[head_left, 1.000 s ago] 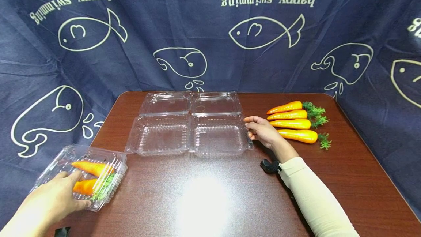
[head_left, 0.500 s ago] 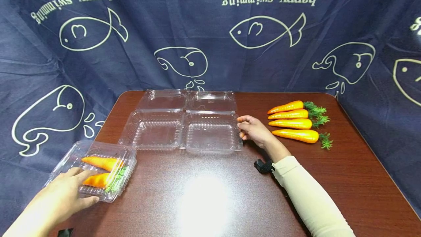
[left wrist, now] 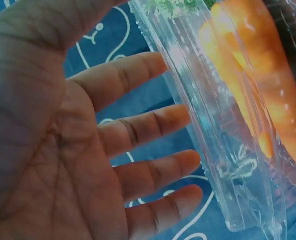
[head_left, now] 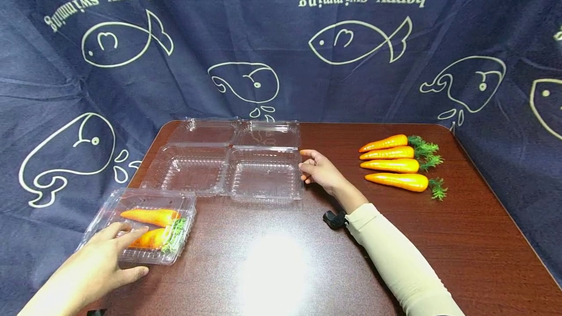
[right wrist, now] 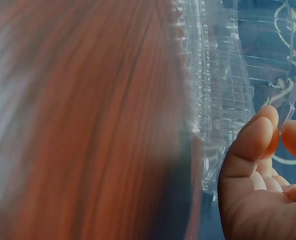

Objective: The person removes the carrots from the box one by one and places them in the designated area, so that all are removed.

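My left hand [head_left: 101, 260] lies against a closed clear plastic clamshell box [head_left: 127, 199] at the table's left edge. Its fingers are spread and nearly straight; in the left wrist view the fingertips meet the box's side. Two orange carrots [head_left: 151, 216] with green tops show through the lid. Two clamshell boxes with lids folded back stand side by side: the left one [head_left: 219, 187] and the right one [head_left: 265, 195]. At the right one's side, my right hand [head_left: 322, 172] touches the wall with loosely bent fingers; thumb and forefinger are apart in the right wrist view.
Several orange carrots [head_left: 395, 166] with green tops lie in a row at the right of the brown table [head_left: 333, 267]. A blue cloth [head_left: 281, 38] with fish drawings hangs behind and at the sides. Bright glare covers the table's front middle.
The two unlidded boxes have slid left along with my right hand. The closed box with carrots has shifted right and a little away from me, with my left hand following it.
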### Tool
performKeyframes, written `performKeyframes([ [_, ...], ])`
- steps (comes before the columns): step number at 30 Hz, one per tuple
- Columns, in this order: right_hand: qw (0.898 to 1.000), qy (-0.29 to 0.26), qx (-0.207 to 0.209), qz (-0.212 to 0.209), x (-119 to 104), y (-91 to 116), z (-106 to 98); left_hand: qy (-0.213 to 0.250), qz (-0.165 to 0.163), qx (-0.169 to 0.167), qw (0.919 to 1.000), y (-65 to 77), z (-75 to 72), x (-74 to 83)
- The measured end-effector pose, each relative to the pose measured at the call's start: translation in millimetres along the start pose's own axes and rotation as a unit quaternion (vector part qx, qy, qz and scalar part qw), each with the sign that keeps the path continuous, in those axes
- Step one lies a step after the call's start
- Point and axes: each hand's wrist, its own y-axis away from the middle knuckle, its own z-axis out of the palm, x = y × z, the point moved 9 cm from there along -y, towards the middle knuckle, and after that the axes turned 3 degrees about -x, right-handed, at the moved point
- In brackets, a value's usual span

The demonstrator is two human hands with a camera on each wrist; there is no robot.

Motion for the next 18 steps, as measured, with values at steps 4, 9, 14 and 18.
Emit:
performKeyframes([
  [4,1.0,-0.001,-0.002,-0.002,-1.2,-7.6,12.4,0.002,0.015,0.004,0.9999,-3.7,1.9,9.1],
  [9,1.0,-0.015,0.006,0.003,-1.4,-15.5,27.1,-0.001,0.009,-0.009,0.9999,-6.0,3.8,19.7],
  [14,0.999,-0.048,0.021,0.007,0.5,-19.9,32.0,0.003,0.013,-0.005,0.9999,-3.7,3.6,23.6],
  [18,0.998,-0.062,0.028,0.003,-0.5,-22.3,34.1,0.003,0.04,0.01,0.9991,-1.2,1.0,24.3],
])
